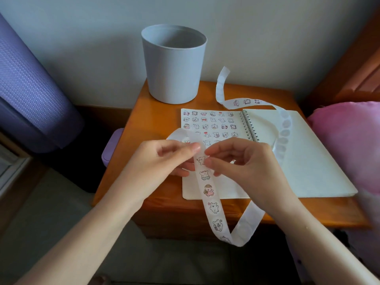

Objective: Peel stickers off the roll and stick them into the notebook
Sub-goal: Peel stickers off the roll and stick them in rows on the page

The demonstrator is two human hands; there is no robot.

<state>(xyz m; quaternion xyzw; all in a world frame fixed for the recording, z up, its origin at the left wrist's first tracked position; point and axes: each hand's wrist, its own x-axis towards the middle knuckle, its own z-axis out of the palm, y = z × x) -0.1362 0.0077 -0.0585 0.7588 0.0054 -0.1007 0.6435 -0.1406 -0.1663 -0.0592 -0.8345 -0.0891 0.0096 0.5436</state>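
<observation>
I see my left hand pinching the sticker strip between thumb and curled fingers, and my right hand nipping the same strip just beside it, thumb and forefinger closed at a small bear sticker. The strip hangs from my hands over the front edge of the desk, loops back up, crosses the right page of the notebook and curls upward near the wall. It shows only cartoon animals; any lettering is too small for me to read. The spiral notebook lies open on the desk, its left page carrying rows of stuck stickers. The desk is glossy orange-brown wood, with a plain grey bucket standing at its back edge. A rolled purple mat stands at the left, a pink cushion lies at the right, and a purple box sits beside the desk.
</observation>
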